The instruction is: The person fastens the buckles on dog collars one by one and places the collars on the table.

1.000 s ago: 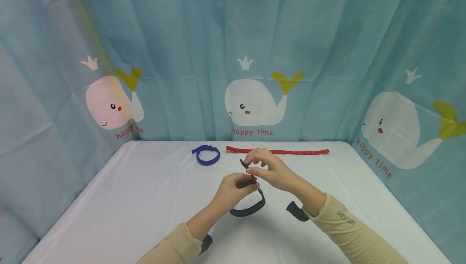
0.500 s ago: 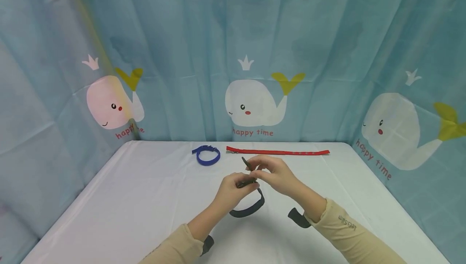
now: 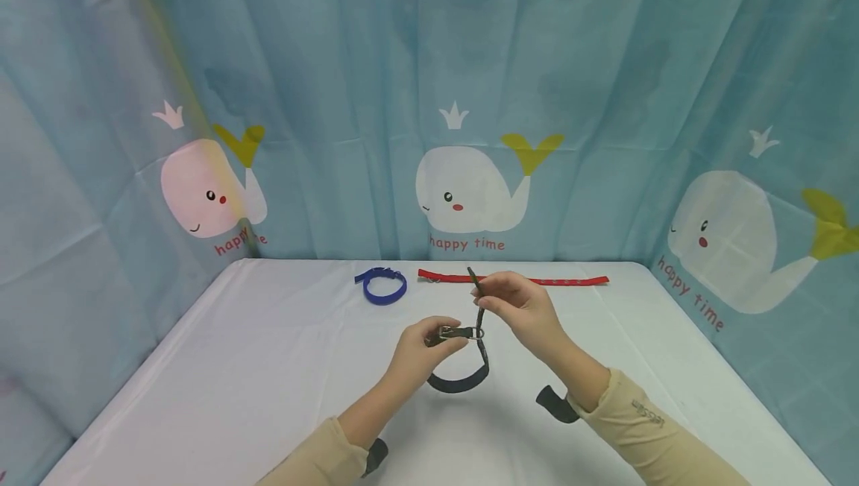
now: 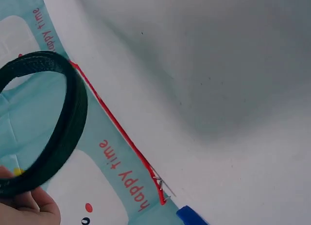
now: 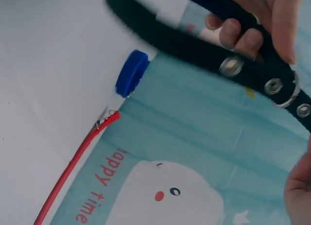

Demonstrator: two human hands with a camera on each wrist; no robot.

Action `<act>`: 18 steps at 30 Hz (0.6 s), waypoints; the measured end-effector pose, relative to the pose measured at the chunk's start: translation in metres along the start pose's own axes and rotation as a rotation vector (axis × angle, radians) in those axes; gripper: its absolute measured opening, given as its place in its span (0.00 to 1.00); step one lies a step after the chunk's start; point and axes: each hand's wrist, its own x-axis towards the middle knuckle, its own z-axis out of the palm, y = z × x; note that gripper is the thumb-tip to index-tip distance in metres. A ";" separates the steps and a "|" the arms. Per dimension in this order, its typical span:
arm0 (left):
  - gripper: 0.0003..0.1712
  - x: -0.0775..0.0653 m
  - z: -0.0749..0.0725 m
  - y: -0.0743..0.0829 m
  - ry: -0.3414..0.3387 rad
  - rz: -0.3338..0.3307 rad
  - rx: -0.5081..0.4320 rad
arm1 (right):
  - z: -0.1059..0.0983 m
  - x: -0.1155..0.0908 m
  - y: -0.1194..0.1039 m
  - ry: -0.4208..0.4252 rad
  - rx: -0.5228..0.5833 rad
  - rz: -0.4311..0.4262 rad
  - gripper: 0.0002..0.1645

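A dark belt-style collar (image 3: 459, 384), bent into a loop, is held up over the table by both hands. My left hand (image 3: 417, 350) pinches it beside its metal buckle (image 3: 446, 332). The right hand (image 3: 526, 313) pinches the strap's free end (image 3: 473, 276), which points upward past the fingertips. Between the hands, the strap passes a metal ring (image 5: 294, 95). Metal eyelets (image 5: 231, 66) show along the strap in the right wrist view. The loop (image 4: 77, 113) hangs large at the left of the left wrist view.
At the back of the white table (image 3: 268, 367) lie a coiled blue collar (image 3: 385, 298) and a red collar (image 3: 570, 282) stretched straight. A light-blue curtain (image 3: 349, 98) with whale prints surrounds the table. Dark wrist straps (image 3: 557, 405) show by the sleeves.
The right hand dipped toward the left hand, then moved up and right with the strap's free end. More strap now shows between the hands, and the buckle is plainer. The left hand has barely moved.
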 end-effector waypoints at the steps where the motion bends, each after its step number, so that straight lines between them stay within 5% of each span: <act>1: 0.18 0.000 -0.001 0.000 0.014 -0.015 -0.007 | -0.001 0.000 0.001 0.009 -0.002 -0.021 0.11; 8: 0.16 -0.002 -0.004 0.006 0.051 -0.046 -0.059 | -0.013 -0.001 0.005 -0.038 -0.077 -0.201 0.16; 18: 0.13 -0.005 -0.010 0.010 0.060 0.006 -0.031 | -0.026 0.000 0.004 -0.354 -0.303 -0.383 0.16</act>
